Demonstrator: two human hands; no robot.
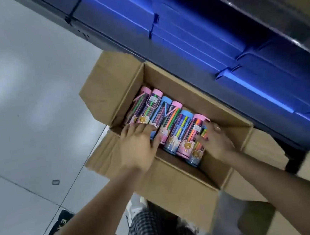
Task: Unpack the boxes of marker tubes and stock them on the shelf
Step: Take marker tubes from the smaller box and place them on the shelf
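Now both hands reached into the box point(181, 186): left point(138, 148) spread on tubes point(180, 131), right point(217, 140) flat beside them; next, lift out.

An open cardboard box point(182, 182) on the floor point(15, 98) holds marker tubes point(173, 122) lying side by side; left hand point(138, 146) rests on them; right hand point(216, 142) touches the end tube.

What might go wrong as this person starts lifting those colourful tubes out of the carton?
The marker tubes lie packed side by side, so a tube pulled by the left hand or right hand may drag a neighbour up with it. They are round, so a loose one could roll away across the smooth floor. The raised flap of the cardboard box could also catch a tube on its way out.
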